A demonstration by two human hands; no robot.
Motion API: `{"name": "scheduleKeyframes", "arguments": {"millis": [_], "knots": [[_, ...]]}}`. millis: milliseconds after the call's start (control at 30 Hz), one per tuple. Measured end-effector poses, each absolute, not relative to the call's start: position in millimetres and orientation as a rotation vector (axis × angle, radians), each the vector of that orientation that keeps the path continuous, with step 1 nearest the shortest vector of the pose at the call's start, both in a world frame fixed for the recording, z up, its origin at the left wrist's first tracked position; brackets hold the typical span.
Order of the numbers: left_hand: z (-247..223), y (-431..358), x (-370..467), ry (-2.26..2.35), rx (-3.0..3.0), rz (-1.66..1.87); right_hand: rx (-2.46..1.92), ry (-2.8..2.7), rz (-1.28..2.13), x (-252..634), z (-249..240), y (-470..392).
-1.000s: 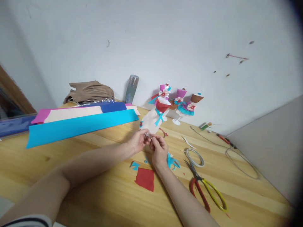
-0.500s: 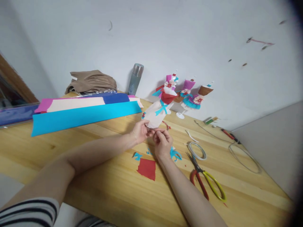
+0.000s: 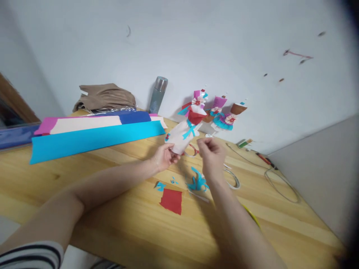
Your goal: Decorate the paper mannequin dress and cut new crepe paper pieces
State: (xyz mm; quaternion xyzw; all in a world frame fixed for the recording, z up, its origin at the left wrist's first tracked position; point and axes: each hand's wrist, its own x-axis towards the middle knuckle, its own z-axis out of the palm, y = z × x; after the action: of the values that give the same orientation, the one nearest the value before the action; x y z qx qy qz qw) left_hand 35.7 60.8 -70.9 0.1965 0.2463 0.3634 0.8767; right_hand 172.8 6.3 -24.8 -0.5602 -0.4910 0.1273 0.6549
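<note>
My left hand (image 3: pixel 166 157) pinches the lower end of a white paper dress figure (image 3: pixel 178 137) with a red top and a blue bow, tilted up to the right. My right hand (image 3: pixel 211 155) is raised to the right of it, apart from the figure, with its fingers closed; whatever they hold, if anything, cannot be made out. Blue paper scraps (image 3: pixel 198 180) lie below between the hands. A red paper piece (image 3: pixel 171 201) lies nearer the front. Behind my right hand a roll of white tape (image 3: pixel 236 179) is partly hidden.
Blue crepe paper (image 3: pixel 98 138) lies at the left, before a brown cloth (image 3: pixel 106 98) and a flask (image 3: pixel 158 95). Decorated paper figures (image 3: pixel 230 119) stand near the wall. My right arm mostly covers scissors with a yellow handle (image 3: pixel 252 216). A cable (image 3: pixel 280 190) lies at the right.
My right hand has left the figure's lower end and moved right and up. My left hand still holds the figure. The scissors are now mostly covered.
</note>
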Motion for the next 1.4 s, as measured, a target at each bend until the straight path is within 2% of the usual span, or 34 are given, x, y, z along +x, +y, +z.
{"name": "scheduleKeyframes", "arguments": {"millis": [167, 300, 533, 1233, 1400], "knots": [[-76.6, 59.5, 37.8, 0.481, 0.385, 0.777, -1.393, -1.233, 0.474, 145.7, -60.9, -1.3], [-79.8, 58.3, 37.7, 0.472, 0.384, 0.765, -1.505, -1.205, 0.335, 139.7, -71.2, 3.7], [-79.0, 57.8, 32.9, 0.405, 0.402, 0.706, -1.556, -1.167, 0.235, 143.6, -72.6, 12.0], [-78.8, 60.8, 35.5, 0.52, 0.439, 0.778, -1.303, -1.233, 0.438, 150.9, -74.6, -1.6], [-80.6, 58.9, 33.1, 0.501, 0.462, 0.794, -1.321, -1.366, 0.72, 152.1, -64.4, -21.0]]}}
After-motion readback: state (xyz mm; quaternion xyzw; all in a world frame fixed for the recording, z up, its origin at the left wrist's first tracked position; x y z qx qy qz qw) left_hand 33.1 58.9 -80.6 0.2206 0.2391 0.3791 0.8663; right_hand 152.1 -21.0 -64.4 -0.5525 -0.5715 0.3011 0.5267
